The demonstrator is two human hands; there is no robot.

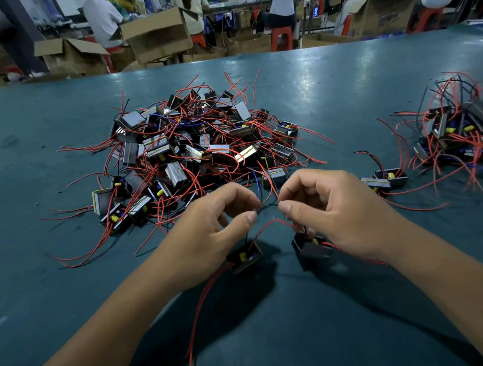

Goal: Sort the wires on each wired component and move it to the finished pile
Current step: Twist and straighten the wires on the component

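Observation:
Two small black wired components hang below my hands over the green table (pixel 324 331). My left hand (pixel 209 231) pinches a thin black wire of the left component (pixel 245 256), which has a yellow part and long red wires trailing toward me. My right hand (pixel 333 214) pinches wires of the right component (pixel 312 250), held just under its palm. A red wire (pixel 270 226) arcs between the two. Beyond my hands lies a large heap of components (pixel 189 149) with tangled red wires. A second heap (pixel 454 134) lies at the right.
One lone component (pixel 385 180) sits on the table between the heaps. Past the far table edge stand cardboard boxes (pixel 156 34), red stools and several people seated at benches.

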